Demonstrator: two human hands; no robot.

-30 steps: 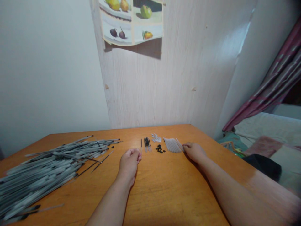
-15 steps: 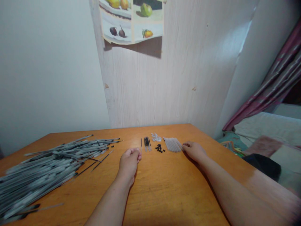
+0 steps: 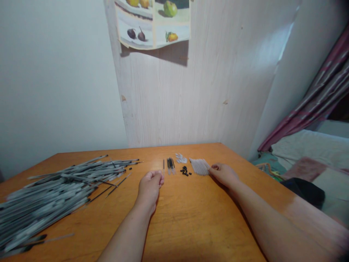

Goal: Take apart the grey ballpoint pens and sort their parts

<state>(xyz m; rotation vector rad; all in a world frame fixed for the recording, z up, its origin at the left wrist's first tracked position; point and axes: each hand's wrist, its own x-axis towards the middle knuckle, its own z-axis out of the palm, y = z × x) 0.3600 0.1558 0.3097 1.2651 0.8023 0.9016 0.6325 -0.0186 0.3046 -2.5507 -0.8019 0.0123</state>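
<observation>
My left hand (image 3: 151, 185) is closed in a pinch, a thin pen refill (image 3: 164, 164) with a dark upper part standing out from its fingertips. To the right of it lies a small group of black-and-clear refills (image 3: 170, 163). My right hand (image 3: 225, 174) has its fingertips closed on the edge of a row of clear plastic pen tubes (image 3: 199, 167), at the rightmost tube. Between the hands are several small black caps (image 3: 185, 171), with a little heap of clear caps or tips (image 3: 180, 158) behind them.
A large pile of pens (image 3: 54, 196) with dark ends spreads over the left of the wooden table (image 3: 185, 222). A few thin refills lie loose at the pile's right edge. Behind the table stands a wall with a fruit print (image 3: 152, 27); a bed (image 3: 313, 153) is at right.
My right hand has shifted slightly left, bringing the slanted outer tube in against the others. My left hand has stayed in place with its refill.
</observation>
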